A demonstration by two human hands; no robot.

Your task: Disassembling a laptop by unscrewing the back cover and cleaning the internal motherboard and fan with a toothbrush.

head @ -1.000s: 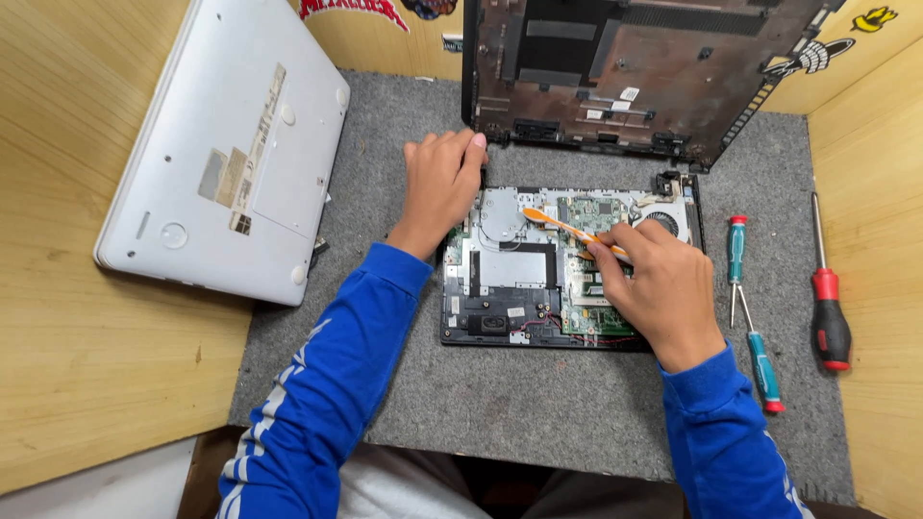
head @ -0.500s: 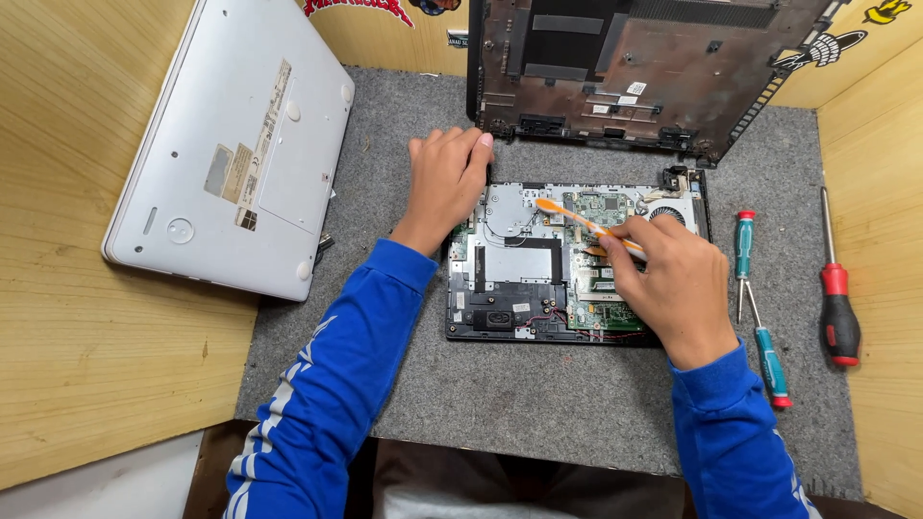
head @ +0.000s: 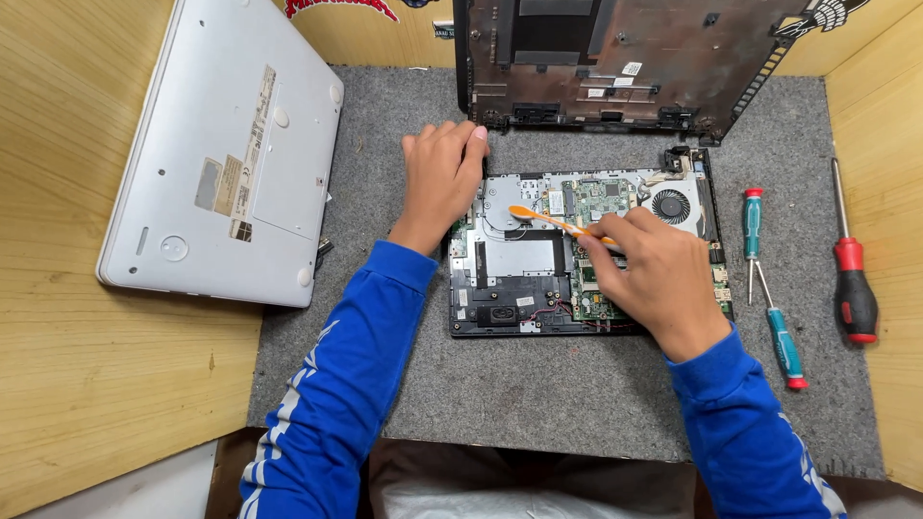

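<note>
An opened laptop base [head: 519, 288] lies on the grey felt mat [head: 577, 404], showing its green circuit board, silver plates and a round fan [head: 671, 207] at the upper right. My left hand [head: 442, 178] rests flat on the base's upper left corner. My right hand [head: 654, 274] is over the board and grips an orange pry tool [head: 553, 221], whose tip points left onto the silver plate. Both sleeves are blue.
A dark removed laptop cover [head: 615, 58] leans at the back. A white closed laptop [head: 231, 154] lies upside down at the left. Two teal-handled screwdrivers [head: 769, 279] and a red-handled one [head: 851, 279] lie at the right. Wooden walls enclose the mat.
The view has shifted slightly. My right hand has moved the orange tool's tip a little leftward over the board; my left hand stays on the corner.
</note>
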